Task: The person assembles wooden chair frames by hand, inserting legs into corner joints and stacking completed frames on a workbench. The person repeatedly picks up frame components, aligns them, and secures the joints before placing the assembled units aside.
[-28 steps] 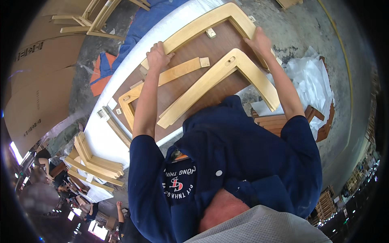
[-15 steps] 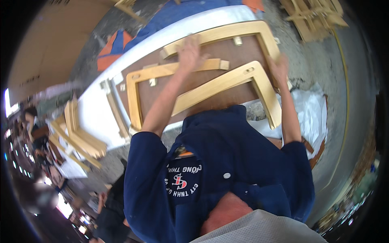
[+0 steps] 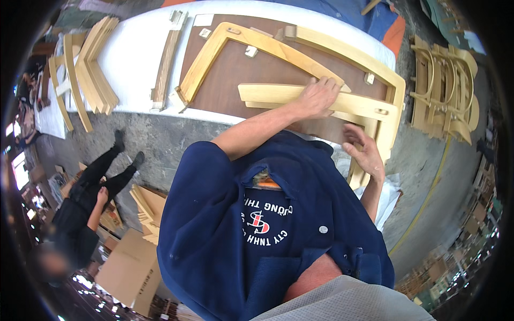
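Note:
Three pale wooden L-shaped frame pieces lie on a brown board (image 3: 241,69). My left hand (image 3: 319,98) is closed over the long arm of the nearest L-shaped frame piece (image 3: 273,93). Beside this piece's shorter leg is my right hand (image 3: 367,152), its fingers bent but apart; whether it touches the wood I cannot tell. Behind lies the far L-shaped frame piece (image 3: 342,51), its corner at the board's right. The left L-shaped frame piece (image 3: 209,61) has one end close to my left hand. Small pale blocks (image 3: 251,51) sit on the board around the pieces.
The board rests on a white-covered table (image 3: 144,48). A wooden strip (image 3: 167,67) and stacked angled wooden parts (image 3: 96,67) lie on the left. Wooden frames (image 3: 444,88) stand stacked on the right. Below left are a person in dark clothes (image 3: 80,208) and a cardboard box (image 3: 131,267).
My view has turned. My left hand has moved from the far frame piece onto the nearest one. My right hand has come back from the far piece's side to the nearest piece's leg.

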The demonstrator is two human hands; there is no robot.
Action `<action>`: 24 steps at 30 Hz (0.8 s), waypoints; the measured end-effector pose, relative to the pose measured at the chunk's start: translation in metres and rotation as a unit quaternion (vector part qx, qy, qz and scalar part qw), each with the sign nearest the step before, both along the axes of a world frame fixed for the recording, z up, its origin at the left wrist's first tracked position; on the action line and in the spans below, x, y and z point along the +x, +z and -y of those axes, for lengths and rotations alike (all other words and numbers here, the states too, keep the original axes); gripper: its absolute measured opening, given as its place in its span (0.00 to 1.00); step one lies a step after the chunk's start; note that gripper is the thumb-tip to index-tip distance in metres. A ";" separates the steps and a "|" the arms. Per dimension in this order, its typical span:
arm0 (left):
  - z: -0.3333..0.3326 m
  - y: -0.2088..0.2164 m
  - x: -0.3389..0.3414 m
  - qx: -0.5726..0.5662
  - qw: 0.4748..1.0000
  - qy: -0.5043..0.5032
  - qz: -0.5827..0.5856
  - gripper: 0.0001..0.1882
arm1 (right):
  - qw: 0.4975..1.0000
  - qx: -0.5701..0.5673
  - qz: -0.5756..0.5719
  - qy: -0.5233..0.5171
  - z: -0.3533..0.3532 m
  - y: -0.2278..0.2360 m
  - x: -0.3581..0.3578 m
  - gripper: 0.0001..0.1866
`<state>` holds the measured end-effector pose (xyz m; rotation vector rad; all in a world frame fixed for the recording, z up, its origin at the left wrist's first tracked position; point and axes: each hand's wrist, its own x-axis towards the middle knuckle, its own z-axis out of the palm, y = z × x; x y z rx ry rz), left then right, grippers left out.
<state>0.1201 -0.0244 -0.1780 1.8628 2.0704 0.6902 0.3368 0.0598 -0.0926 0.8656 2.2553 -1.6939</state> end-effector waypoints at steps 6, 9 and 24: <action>-0.028 0.090 -0.048 0.122 0.968 0.117 0.184 0.35 | 0.992 -0.032 -0.107 -0.063 0.010 -0.022 -0.084 0.41; -0.034 0.127 -0.071 0.172 0.908 0.136 0.357 0.39 | 0.953 -0.133 -0.246 -0.115 -0.002 -0.030 -0.130 0.35; 0.183 -0.004 -0.178 0.019 0.853 0.463 -0.239 0.43 | 0.892 0.430 -0.068 0.121 -0.054 -0.091 -0.185 0.32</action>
